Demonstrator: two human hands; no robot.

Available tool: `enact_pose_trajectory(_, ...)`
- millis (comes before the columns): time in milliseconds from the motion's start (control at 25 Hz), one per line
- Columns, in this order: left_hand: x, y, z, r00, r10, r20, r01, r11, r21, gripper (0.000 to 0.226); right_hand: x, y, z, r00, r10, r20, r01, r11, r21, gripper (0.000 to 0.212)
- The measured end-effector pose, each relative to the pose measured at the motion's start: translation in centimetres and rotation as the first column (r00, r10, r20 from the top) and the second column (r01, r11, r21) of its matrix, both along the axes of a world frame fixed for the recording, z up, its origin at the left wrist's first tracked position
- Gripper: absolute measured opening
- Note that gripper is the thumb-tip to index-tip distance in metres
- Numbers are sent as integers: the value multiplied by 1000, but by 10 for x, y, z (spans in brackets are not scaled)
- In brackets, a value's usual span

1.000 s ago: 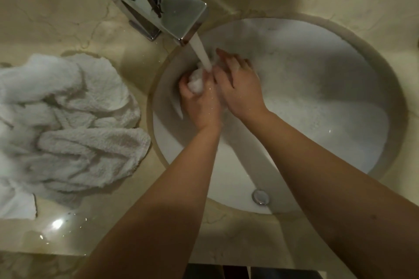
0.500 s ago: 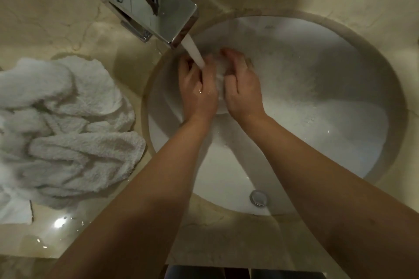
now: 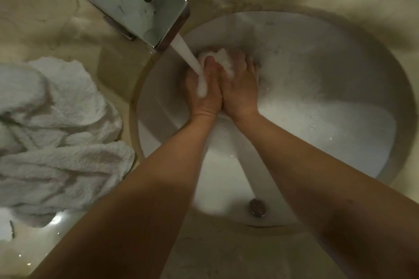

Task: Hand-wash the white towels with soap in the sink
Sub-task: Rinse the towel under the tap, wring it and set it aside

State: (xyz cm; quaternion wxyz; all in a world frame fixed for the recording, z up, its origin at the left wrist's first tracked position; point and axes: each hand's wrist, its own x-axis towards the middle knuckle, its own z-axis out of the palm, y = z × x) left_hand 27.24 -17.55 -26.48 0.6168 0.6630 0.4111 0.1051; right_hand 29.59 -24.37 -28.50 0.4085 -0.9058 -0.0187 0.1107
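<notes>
While the sink (image 3: 340,88) sat part-full of sudsy water, you were in the scrub-and-rinse step, judging by the running tap. Beside the basin on the counter (image 3: 226,253), the pile of towels (image 3: 59,142) lay bunched and untouched, so most of the washing looked undone. From the faucet (image 3: 136,2) the water stream (image 3: 192,63) fell onto the back of your left hand (image 3: 204,95). Your right hand (image 3: 240,90) pressed against it, both sets of fingers curled round a small white wad (image 3: 223,60), towel corner or foam, can't tell which. Next move likely needed you to knead, then wring over the basin, gripping firmly since wet cloth slips.
</notes>
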Motion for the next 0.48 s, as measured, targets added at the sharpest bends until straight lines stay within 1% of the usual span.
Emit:
enact_pose_trajectory(40, 4, -3, -1, 997, 65, -41, -66, 998, -16, 28, 2, -1, -1, 1000, 26, 15, -26, 999, -33, 72)
enact_pose_trajectory(120, 10, -6, -6, 983, 150, -102, -156, 986, -60, 31, 10, -3, -5, 997, 76, 28, -74, 995, -62, 65)
enact_pose_trajectory(160, 13, -7, -7, 982, 161, -102, -169, 983, -76, 28, 15, -3, -5, 993, 97, 62, -92, 993, -71, 61)
enact_pose_trajectory(200, 13, -5, -10, 989, 134, -68, -138, 989, -56, 28, 20, -3, -5, 980, 141, 139, -128, 986, -103, 56)
enact_pose_trajectory(240, 12, -4, -14, 998, 57, -36, -57, 998, -11, 34, 24, -4, -7, 944, 212, 253, -175, 971, -162, 48)
enact_pose_trajectory(280, 11, -6, -17, 1000, -5, -20, 6, 1000, 22, 37, 27, -5, -9, 885, 293, 363, -218, 948, -234, 40)
enact_pose_trajectory(320, 9, -8, -18, 998, -65, -19, 66, 993, 102, 34, 31, -8, -12, 824, 365, 433, -254, 922, -293, 35)
enact_pose_trajectory(360, 9, -9, -22, 994, -102, -48, 109, 977, 181, 35, 35, -10, -13, 805, 410, 429, -298, 905, -304, 33)
enact_pose_trajectory(400, 10, -10, -17, 991, -120, -66, 130, 976, 177, 39, 38, -11, -15, 813, 416, 407, -320, 904, -284, 36)
enact_pose_trajectory(440, 11, -10, -13, 986, -154, -60, 162, 973, 166, 48, 39, -12, -19, 836, 396, 381, -319, 914, -250, 39)
enact_pose_trajectory(480, 12, -8, -12, 982, -176, -72, 188, 956, 227, 58, 38, -12, -21, 863, 376, 337, -313, 922, -226, 43)
